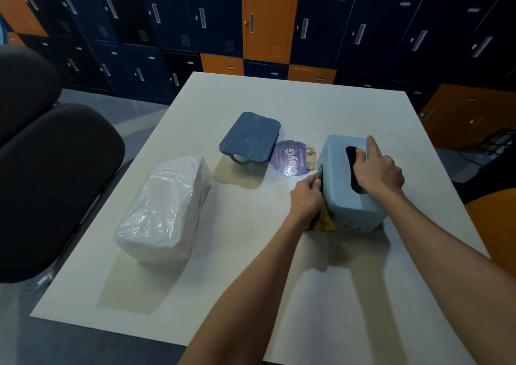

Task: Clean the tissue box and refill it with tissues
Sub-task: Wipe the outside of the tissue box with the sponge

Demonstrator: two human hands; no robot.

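A light blue tissue box (339, 194) stands on the right of the white table (251, 295), its dark slot facing up. My right hand (378, 167) rests on top of it, with fingers hooked into the slot. My left hand (305, 201) presses a yellow and dark cloth (325, 221) against the box's left side. The box's darker blue lid (250, 138) lies apart at the table's middle, tilted. A pack of white tissues in clear plastic (164, 211) lies on the left.
A round purple sticker (290, 158) lies on the table between the lid and the box. A black chair (47, 174) stands close to the table's left edge. Blue and orange lockers (268, 18) line the wall behind. An orange seat (497, 225) is at the right.
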